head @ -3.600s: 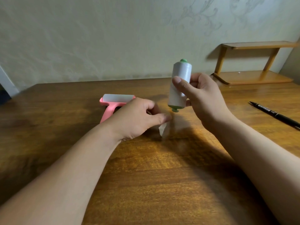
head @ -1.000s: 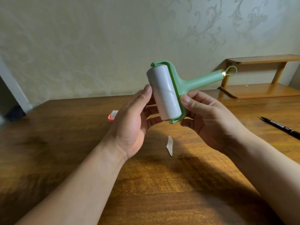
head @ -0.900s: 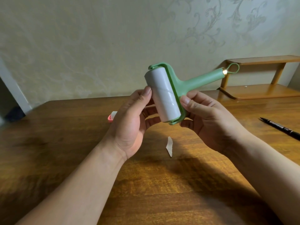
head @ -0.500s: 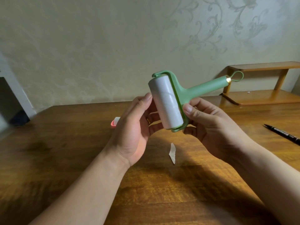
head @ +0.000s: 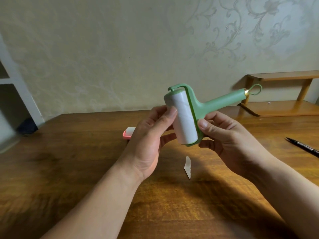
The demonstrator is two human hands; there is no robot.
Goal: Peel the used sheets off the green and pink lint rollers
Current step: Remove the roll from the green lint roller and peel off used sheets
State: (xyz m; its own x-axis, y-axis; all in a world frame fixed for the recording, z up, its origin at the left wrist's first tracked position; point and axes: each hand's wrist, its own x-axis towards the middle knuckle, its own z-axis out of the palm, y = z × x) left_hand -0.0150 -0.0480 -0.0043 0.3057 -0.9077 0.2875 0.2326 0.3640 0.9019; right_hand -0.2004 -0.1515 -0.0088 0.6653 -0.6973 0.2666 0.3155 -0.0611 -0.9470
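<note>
Both my hands hold the green plastic lint roller (head: 184, 121) up above the brown wooden table (head: 69, 161). My left hand (head: 148, 142) curls round its white roll. My right hand (head: 229, 138) pinches its green frame. The pink plastic lint roller (head: 128, 133) lies on the table behind my left hand.

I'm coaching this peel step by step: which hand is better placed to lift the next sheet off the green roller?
Probably the left hand: its thumb rests on the white roll of the green lint roller, while the right hand grips the frame, steadying it.
</note>
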